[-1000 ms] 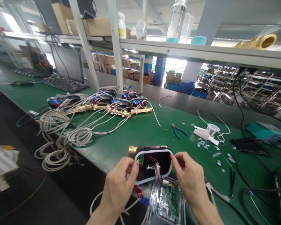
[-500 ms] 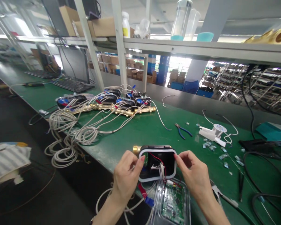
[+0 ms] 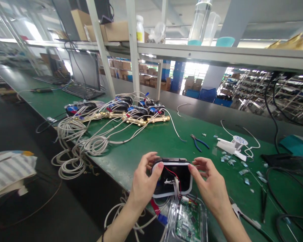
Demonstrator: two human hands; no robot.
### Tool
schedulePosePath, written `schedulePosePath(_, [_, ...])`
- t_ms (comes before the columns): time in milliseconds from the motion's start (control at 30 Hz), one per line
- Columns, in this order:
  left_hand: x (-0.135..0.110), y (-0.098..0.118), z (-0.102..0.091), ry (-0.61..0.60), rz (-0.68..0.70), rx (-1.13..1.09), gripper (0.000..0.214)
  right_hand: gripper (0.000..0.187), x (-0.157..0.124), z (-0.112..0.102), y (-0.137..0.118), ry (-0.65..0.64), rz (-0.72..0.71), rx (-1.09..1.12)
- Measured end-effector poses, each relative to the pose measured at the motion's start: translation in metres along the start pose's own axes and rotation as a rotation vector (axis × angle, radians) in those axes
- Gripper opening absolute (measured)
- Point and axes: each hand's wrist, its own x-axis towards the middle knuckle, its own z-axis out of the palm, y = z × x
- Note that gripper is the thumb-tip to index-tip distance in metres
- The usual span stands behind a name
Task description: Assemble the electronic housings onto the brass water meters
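Observation:
A black meter housing [image 3: 174,174] with a white gasket round its open rim stands on the green bench [image 3: 151,141] near the front edge. My left hand [image 3: 143,183] wraps round its left end, thumb on the gasket. My right hand [image 3: 209,186] grips its right side with fingers bent over the rim. Red and white wires [image 3: 175,183] run from inside the housing down to a green circuit board in a clear cover [image 3: 188,220] lying just in front.
Several brass meters with coiled grey cables [image 3: 116,116] lie at the back left. Blue-handled pliers [image 3: 199,142], a white solder reel [image 3: 237,143] and small scattered parts sit to the right. Black cables [image 3: 280,181] loop at far right. A monitor and keyboard [image 3: 84,77] stand far left.
My left hand has slid up and round the housing's left end, hiding the brass fitting. My right hand's fingers moved onto the top right rim. The view shifted slightly.

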Motion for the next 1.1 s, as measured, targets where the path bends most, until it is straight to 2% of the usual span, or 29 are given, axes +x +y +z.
schedulePosePath(200, [0.006,0.011,0.002,-0.033,-0.045,0.083,0.035,0.042,0.008,0.010,-0.002,-0.100,-0.025,0.096])
schedulePosePath(467, [0.008,0.016,0.009,-0.031,-0.052,0.160,0.036,0.046,0.008,0.016,-0.005,-0.116,-0.009,0.084])
schedulePosePath(567, [-0.001,0.011,-0.005,-0.068,-0.068,0.134,0.041,0.042,0.003,0.005,0.005,-0.196,0.001,0.126])
schedulePosePath(700, [-0.018,-0.009,-0.029,-0.230,-0.044,0.059,0.041,0.037,-0.006,-0.012,0.020,-0.364,0.036,0.148])
schedulePosePath(767, [-0.023,-0.019,-0.035,-0.300,-0.059,-0.003,0.042,0.034,-0.009,-0.016,0.024,-0.418,0.034,0.137])
schedulePosePath(933, [-0.025,-0.028,-0.034,-0.343,-0.170,-0.104,0.046,0.031,-0.010,-0.015,0.026,-0.408,0.010,0.104])
schedulePosePath(1100, [-0.024,-0.025,-0.033,-0.361,-0.116,-0.072,0.061,0.028,-0.012,-0.016,0.024,-0.483,0.034,0.102])
